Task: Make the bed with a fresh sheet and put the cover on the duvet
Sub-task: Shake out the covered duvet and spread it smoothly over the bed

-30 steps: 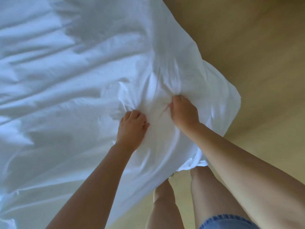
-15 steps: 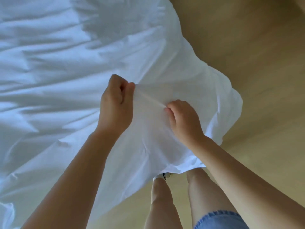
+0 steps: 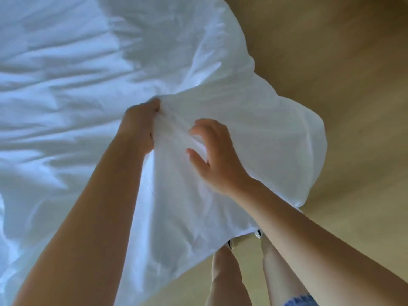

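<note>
White bedding [image 3: 92,89], a duvet in its cover, spreads over the left and middle of the head view, and its corner [image 3: 293,151] hangs out over the floor. My left hand [image 3: 141,127] grips a bunched fold of the white fabric near the middle, knuckles up. Just to its right, my right hand [image 3: 216,155] hovers over the same fold with fingers spread and loosely bent, holding nothing. Whatever lies under the fabric is hidden.
Light wooden floor [image 3: 342,74] fills the right side and bottom. My bare legs [image 3: 234,277] and shoes stand on it below the hanging corner, beside the bed edge.
My right hand has let go of the fabric and opened its fingers. My left hand keeps its grip and has shifted slightly right, nearer the right hand.
</note>
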Demonstrator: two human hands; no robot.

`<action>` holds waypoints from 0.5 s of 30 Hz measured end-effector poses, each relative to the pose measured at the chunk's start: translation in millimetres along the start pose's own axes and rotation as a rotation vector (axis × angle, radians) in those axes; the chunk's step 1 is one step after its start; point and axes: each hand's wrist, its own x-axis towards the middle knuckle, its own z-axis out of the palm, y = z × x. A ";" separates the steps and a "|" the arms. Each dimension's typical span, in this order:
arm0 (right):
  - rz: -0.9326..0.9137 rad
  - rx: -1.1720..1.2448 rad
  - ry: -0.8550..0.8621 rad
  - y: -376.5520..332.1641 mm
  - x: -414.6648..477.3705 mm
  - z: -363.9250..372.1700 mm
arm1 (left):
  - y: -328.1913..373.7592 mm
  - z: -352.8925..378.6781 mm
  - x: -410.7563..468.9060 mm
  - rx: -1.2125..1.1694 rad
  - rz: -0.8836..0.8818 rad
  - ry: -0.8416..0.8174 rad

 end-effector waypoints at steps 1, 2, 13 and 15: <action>0.078 -0.081 0.031 19.1 -4.3 -7.0 | 9.4 -6.2 7.8 -0.153 0.044 0.108; 0.177 -0.172 0.023 38.7 -7.5 -14.4 | 18.2 -17.5 18.4 -0.304 0.092 0.180; 0.303 -0.392 -0.106 90.7 -3.9 -17.5 | -7.6 65.8 8.5 1.090 0.819 0.273; 0.180 -0.249 -0.070 69.6 -15.3 -17.8 | -19.1 98.9 -8.8 1.247 0.966 0.095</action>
